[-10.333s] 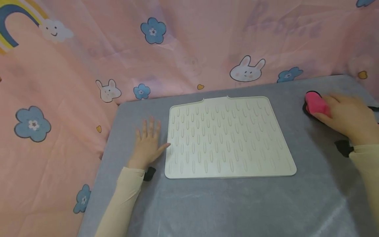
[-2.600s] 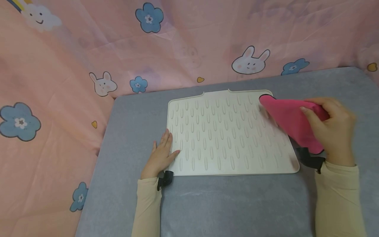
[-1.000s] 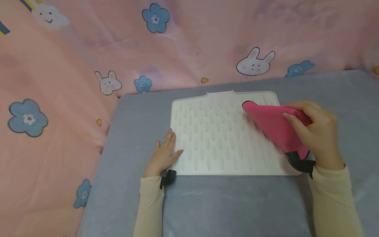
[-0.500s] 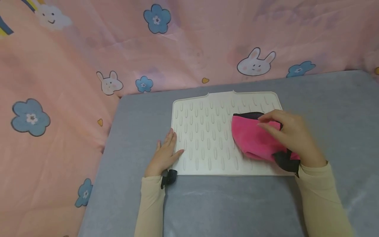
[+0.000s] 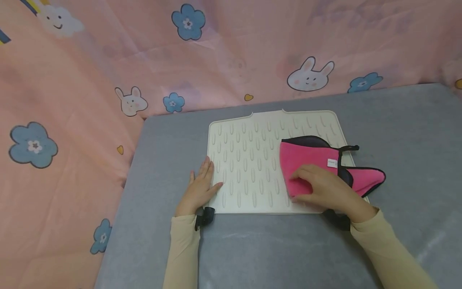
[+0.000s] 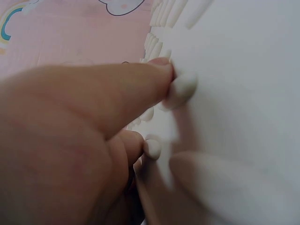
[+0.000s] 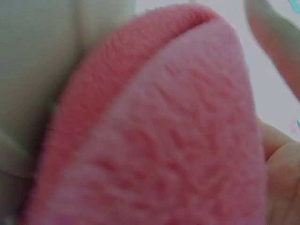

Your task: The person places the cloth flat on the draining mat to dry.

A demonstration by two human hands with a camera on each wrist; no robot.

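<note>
An off-white drying mat (image 5: 249,168) with rows of raised ovals lies on the grey tabletop. My left hand (image 5: 198,189) rests flat on its left edge, fingers straight; in the left wrist view the thumb (image 6: 136,89) lies by one raised oval. On the mat's right part lies a folded pink plush cloth (image 5: 303,156) with black trim, a black hanging loop and a white tag. One corner sticks out past the mat's right edge. My right hand (image 5: 325,188) is over the cloth's lower edge, fingers curved, with a gap to the thumb.
A pink curtain (image 5: 223,52) printed with rabbits and flowers hangs behind and left of the grey table (image 5: 274,253). Each wrist carries a black camera mount, the left one (image 5: 205,217) near the mat's front left corner.
My right hand has brought the cloth leftward onto the mat and let it go there. It has since moved down to the cloth's lower edge. The left hand has stayed put lately.
</note>
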